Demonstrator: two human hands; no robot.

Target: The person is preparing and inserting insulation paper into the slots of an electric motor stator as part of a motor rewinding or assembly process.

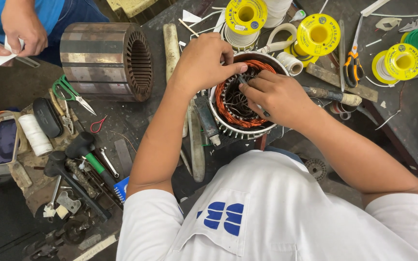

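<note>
Copper-orange windings (228, 104) in silver-grey stator housing (240, 131). Yellow spools (318, 34), upper right. Orange-handled scissors (351, 65); green-handled snips (66, 88). Banded grey-brown stator core (97, 60), upper left. White shirt (276, 212), blue logo.

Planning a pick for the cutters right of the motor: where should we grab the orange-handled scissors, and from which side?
Grip the orange-handled scissors across the pivot, just above the handle loops, coming straight down from above. They lie flat on the bench, blades pointing away from the person and handles nearer. The neck is the narrowest part. A flat metal strip lies close on one side and a yellow spool on the other, so a sideways approach looks cramped.
</note>
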